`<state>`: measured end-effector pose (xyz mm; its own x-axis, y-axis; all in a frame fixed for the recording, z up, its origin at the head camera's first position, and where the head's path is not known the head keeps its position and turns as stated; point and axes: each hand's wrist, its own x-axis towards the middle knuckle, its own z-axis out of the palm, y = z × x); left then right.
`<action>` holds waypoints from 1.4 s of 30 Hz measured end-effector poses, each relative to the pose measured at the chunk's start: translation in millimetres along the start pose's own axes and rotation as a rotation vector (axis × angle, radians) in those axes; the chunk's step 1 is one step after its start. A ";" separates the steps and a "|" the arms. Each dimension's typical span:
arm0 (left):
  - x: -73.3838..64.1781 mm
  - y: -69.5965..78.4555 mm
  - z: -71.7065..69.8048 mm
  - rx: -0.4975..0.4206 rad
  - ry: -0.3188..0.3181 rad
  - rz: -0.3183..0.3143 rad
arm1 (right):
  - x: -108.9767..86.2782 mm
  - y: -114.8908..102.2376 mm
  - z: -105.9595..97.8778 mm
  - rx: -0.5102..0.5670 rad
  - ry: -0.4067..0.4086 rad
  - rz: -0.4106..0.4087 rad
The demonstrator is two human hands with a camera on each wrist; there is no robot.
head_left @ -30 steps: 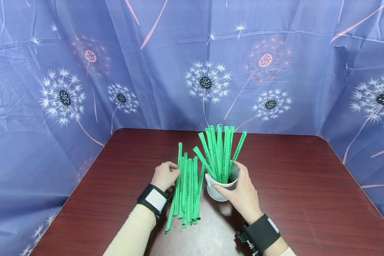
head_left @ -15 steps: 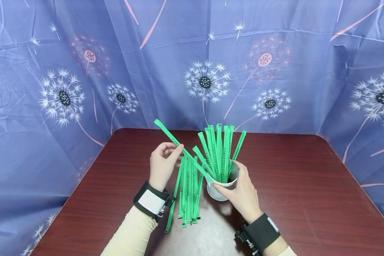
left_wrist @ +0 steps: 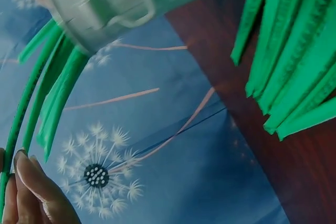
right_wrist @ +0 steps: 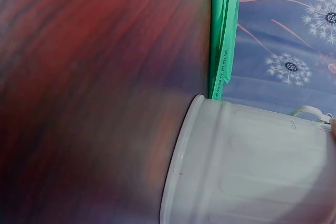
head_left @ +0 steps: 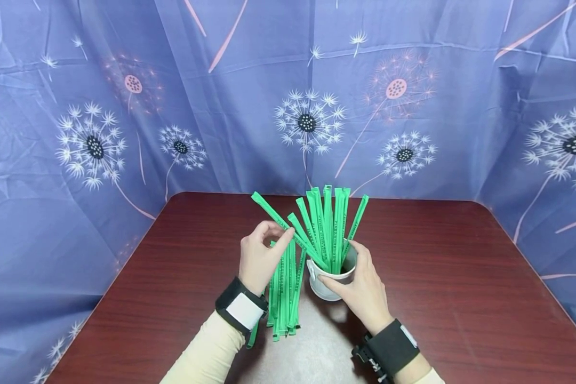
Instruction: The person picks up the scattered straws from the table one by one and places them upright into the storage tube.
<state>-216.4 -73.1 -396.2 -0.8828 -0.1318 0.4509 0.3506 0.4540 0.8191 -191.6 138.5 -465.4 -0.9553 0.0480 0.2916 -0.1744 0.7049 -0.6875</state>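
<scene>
My left hand [head_left: 265, 256] pinches a long green wrapped straw [head_left: 270, 210] between thumb and fingers. That straw slants down to the right, its lower end inside the rim of a small white bucket [head_left: 327, 290]. In the left wrist view the fingers [left_wrist: 34, 179] hold the straw near its outer end. Several similar straws [head_left: 336, 229] stand fanned out in the bucket. My right hand [head_left: 367, 293] grips the bucket's right side, thumb at the front of the rim and fingers behind. Left of the bucket lies a pile of straws [head_left: 283, 298], partly hidden by my left hand.
The dark red-brown table [head_left: 441, 277] extends to both sides and behind the bucket. A blue curtain [head_left: 240, 117] with dandelion prints hangs along its back and sides. The bucket has a side handle [left_wrist: 149, 3], facing the pile.
My left hand took a straw from the pile's left side, lifted and tilted it, then moved right, bringing its lower end into the bucket. My right hand stays on the bucket.
</scene>
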 end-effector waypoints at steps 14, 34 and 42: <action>-9.4 -10.5 22.2 0.219 -0.143 0.103 | 1.2 -1.2 -1.6 0.003 0.015 -0.020; -14.0 -28.6 17.9 0.365 -0.374 -0.027 | -1.3 1.4 0.0 0.001 0.011 -0.018; -9.0 -64.8 1.9 0.618 -0.432 -0.081 | -0.8 0.2 -0.3 0.005 -0.002 0.009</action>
<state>-231.8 -99.7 -454.1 -0.9869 0.1133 0.1151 0.1528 0.8857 0.4384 -190.8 138.8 -465.6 -0.9572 0.0526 0.2844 -0.1675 0.7009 -0.6934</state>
